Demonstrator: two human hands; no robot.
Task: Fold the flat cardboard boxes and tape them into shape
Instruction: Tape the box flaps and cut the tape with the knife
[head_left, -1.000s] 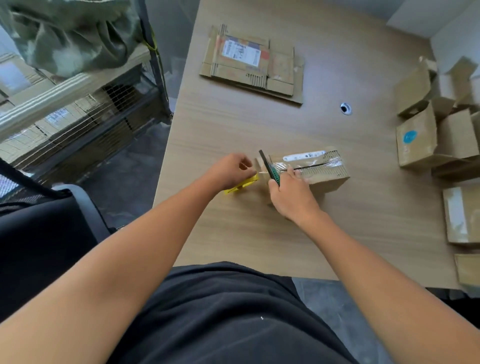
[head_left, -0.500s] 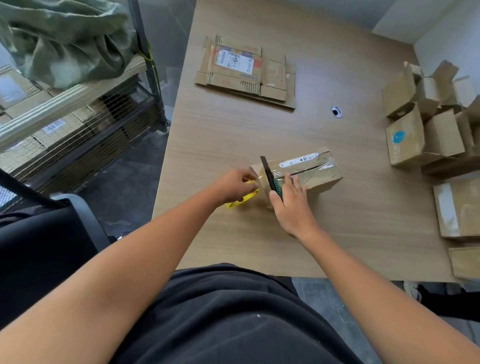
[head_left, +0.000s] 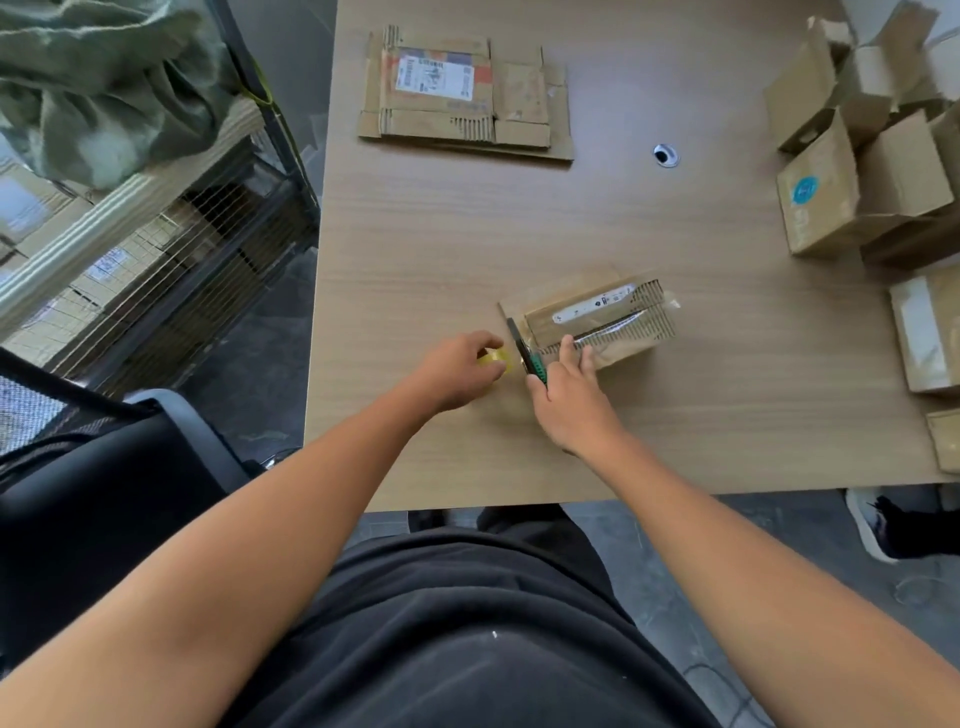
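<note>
Currently: small box (head_left: 597, 325), centre of table (head_left: 415, 234), long axis L–R, right end angled slightly away; clear tape along top seam, inside hidden. R hand (head_left: 571, 400) at box's left end, gripping green-handled cutter (head_left: 523, 349), fingers (head_left: 567, 347) on box. L hand (head_left: 457, 371) just left of cutter, curled round yellow tape roll (head_left: 494, 359). Next prob.: cut tape betw. roll & box. Flat cardboard stack (head_left: 462, 93) at far side; folded boxes (head_left: 841, 197) at right, open, contents not discernible.

your table (head_left: 441, 234) | far side: flat cardboard stack (head_left: 462, 93) | middle: small box (head_left: 587, 312) | beyond it: cable hole (head_left: 665, 155) | your right edge: folded boxes (head_left: 818, 208)
</note>
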